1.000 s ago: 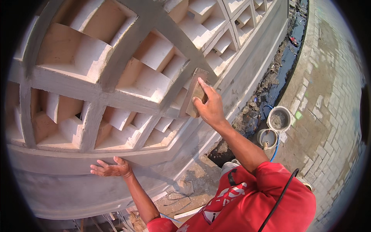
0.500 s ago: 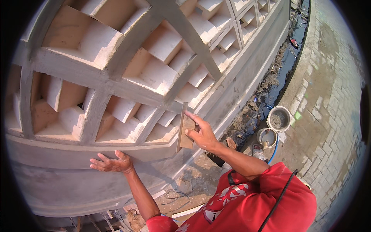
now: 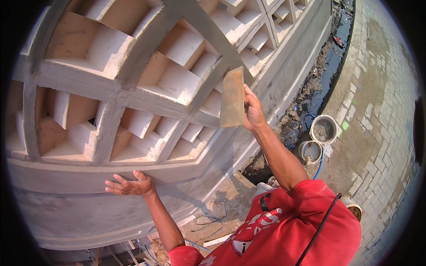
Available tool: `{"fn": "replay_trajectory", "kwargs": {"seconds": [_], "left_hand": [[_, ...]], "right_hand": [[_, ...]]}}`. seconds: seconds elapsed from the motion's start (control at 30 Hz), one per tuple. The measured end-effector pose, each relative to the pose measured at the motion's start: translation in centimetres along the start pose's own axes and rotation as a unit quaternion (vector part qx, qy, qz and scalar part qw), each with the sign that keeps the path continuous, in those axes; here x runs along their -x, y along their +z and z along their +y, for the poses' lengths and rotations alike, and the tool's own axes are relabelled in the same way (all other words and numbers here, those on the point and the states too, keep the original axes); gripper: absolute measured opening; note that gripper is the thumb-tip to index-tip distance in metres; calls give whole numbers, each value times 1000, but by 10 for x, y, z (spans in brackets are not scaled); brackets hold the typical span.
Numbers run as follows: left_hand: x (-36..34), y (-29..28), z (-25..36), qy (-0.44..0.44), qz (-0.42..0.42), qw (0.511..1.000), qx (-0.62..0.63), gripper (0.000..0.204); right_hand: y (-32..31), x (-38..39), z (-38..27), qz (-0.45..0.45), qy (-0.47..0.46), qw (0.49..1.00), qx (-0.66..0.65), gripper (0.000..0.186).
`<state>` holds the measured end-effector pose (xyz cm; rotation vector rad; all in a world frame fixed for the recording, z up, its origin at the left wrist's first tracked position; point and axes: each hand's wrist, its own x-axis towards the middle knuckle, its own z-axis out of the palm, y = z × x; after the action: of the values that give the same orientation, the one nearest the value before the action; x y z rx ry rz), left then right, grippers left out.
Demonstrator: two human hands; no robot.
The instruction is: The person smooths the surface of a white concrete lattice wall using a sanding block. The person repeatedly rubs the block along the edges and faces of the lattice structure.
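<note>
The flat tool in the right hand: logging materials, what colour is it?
Rusty brown float, held by the right hand; head view.

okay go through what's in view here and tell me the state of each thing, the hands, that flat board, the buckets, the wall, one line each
right hand: shut on the flat board, raised before the lattice
flat board: upright, held along its right edge
left hand: open, fingers spread, resting on the wall ledge
lattice wall: grey plastered ribs, recesses open
upper bucket: upright, holding grey mix
lower bucket: upright, contents unclear
ditch: wet, with dark water
</note>
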<state>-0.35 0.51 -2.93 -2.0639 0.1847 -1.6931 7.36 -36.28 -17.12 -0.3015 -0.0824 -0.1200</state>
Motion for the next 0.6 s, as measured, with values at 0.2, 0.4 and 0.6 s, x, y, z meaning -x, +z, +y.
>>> {"fn": "replay_trajectory", "kwargs": {"seconds": [0.2,0.4,0.6], "left_hand": [[0,-2,2,-5,-2,1000,5,63],[1,-1,0,-4,-5,1000,6,62],[-1,-1,3,-11,-8,1000,17,62]], "right_hand": [[3,26,10,57,-14,996,74,63],[-45,7,-38,81,-193,809,550,59],[-6,-35,-62,16,-266,657,705,59]]}}
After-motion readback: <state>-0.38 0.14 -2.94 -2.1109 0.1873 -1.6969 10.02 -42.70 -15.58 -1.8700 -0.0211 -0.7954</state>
